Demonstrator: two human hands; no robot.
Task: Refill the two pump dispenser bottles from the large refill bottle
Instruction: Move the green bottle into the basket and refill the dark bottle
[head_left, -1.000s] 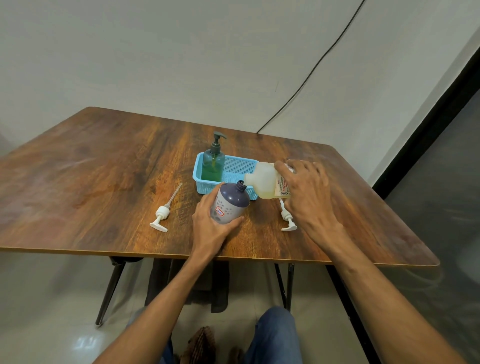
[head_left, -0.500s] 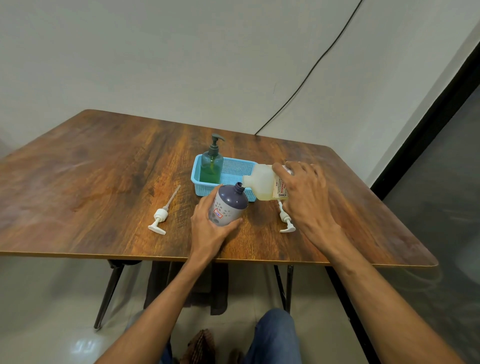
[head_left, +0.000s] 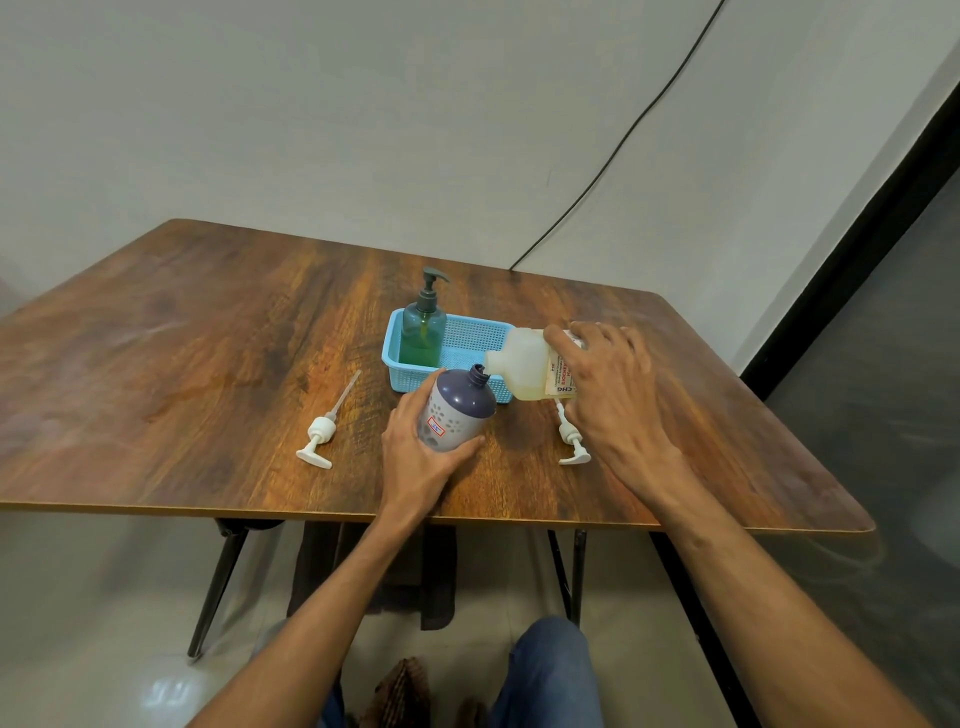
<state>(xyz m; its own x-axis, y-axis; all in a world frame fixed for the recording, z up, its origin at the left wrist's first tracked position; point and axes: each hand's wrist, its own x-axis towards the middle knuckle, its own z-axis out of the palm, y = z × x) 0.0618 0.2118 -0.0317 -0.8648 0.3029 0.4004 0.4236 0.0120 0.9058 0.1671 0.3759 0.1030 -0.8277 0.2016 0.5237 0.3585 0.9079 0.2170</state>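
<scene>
My left hand (head_left: 415, 462) grips a grey and purple dispenser bottle (head_left: 457, 410) that has no pump and is tilted to the right on the table. My right hand (head_left: 608, 389) holds the large pale refill bottle (head_left: 524, 369) tipped on its side, its mouth at the open neck of the purple bottle. A green pump bottle (head_left: 423, 332) stands upright in the blue basket (head_left: 467, 338). Two white pump heads lie on the table: one pump head (head_left: 322, 431) to the left, the other pump head (head_left: 571, 441) partly under my right hand.
The wooden table (head_left: 208, 338) reaches to a near edge just below my wrists. A black cable (head_left: 613, 150) runs down the wall behind. Table legs and my knees show below the edge.
The view has shifted slightly. Both hands keep the same hold, with the refill bottle still tipped at the purple bottle's neck.
</scene>
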